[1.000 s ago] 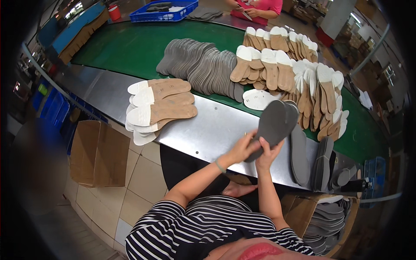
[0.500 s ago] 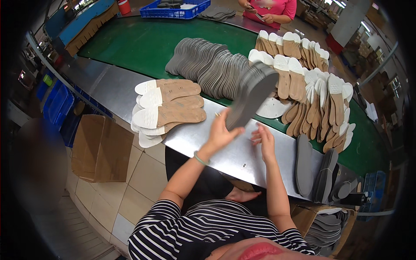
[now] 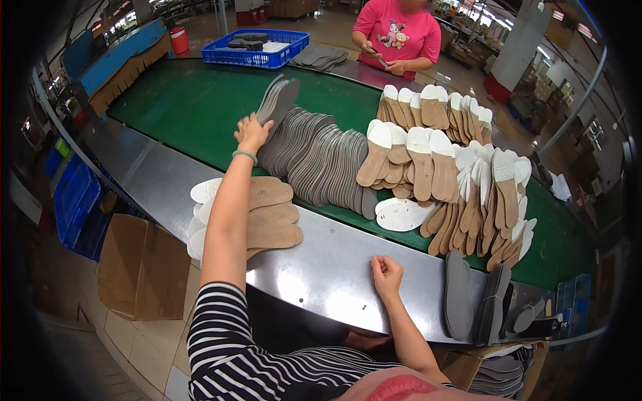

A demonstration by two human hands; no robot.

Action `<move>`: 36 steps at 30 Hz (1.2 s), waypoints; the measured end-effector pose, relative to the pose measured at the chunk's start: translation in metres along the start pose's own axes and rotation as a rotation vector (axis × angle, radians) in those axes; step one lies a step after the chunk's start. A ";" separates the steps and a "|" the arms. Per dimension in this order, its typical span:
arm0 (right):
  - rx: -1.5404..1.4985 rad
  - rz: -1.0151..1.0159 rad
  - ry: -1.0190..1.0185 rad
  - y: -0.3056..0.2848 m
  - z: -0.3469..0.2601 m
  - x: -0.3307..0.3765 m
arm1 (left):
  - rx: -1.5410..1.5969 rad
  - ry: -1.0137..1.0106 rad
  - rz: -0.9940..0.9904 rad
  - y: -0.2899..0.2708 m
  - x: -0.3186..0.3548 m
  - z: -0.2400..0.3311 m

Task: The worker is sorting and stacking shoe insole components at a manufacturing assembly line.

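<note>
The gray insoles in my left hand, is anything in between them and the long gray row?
Nothing visible is. The left hand holds the gray insoles close by the left end of the long gray row; I can't tell whether they touch.

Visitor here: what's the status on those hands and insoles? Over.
Left hand gripping grey insoles near grey row. Right hand curled over metal counter. Left forearm crossing white-and-tan insoles.

a red-based pillar (image 3: 518,50) stands behind, pale floor tiles (image 3: 148,344) lower left.
</note>
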State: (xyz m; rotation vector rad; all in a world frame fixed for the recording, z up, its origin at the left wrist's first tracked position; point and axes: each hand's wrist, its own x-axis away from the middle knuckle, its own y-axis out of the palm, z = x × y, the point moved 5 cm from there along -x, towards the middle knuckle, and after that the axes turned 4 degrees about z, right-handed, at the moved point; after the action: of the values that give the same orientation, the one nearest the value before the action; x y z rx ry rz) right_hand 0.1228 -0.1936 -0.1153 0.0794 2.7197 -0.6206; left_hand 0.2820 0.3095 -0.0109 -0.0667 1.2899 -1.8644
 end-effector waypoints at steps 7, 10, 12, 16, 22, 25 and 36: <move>-0.021 -0.032 0.068 0.008 -0.003 0.002 | -0.012 -0.453 -0.254 0.057 -0.018 -0.092; 0.005 0.004 0.021 -0.004 0.004 -0.005 | 0.001 -0.422 -0.294 0.049 -0.001 -0.042; -0.046 0.000 0.056 -0.001 0.010 -0.004 | 0.083 -0.374 -0.178 0.030 0.004 -0.023; -0.073 -0.026 0.093 -0.002 0.028 -0.004 | 0.386 -0.058 -0.185 0.010 0.064 0.037; 0.008 0.065 -0.076 -0.085 -0.028 -0.018 | 0.089 0.270 -0.470 -0.060 0.257 0.044; 0.532 0.200 -0.249 -0.155 -0.036 -0.031 | -0.046 0.410 -0.358 -0.067 0.297 0.013; 0.641 0.229 0.008 -0.197 0.078 -0.009 | 0.019 0.516 -0.148 -0.064 0.313 0.024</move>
State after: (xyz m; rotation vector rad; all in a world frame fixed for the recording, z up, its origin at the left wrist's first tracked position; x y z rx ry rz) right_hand 0.1309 -0.4049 -0.0972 0.5382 2.3588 -1.3824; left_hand 0.0545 0.0929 -0.0735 0.3609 1.6457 -2.1018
